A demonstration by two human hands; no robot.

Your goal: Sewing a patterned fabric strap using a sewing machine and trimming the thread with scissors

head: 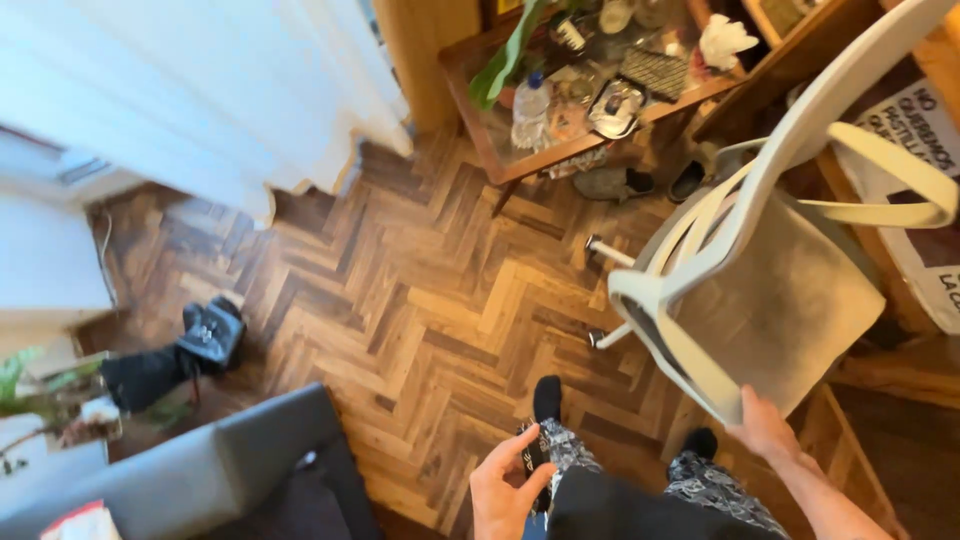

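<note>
Looks like the person's mid-move with the white chair (770,290), right hand (765,428) gripping its seat edge over the wood floor (420,300), left hand (505,490) loosely curled, probably empty, at the thigh; next wants a firmer two-handed hold.

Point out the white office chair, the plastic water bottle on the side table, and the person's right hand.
white office chair (775,300), head view, on the seat pad.
plastic water bottle (531,103), head view, on its clear body.
right hand (765,428), head view, back of the hand at the seat's front edge.
</note>
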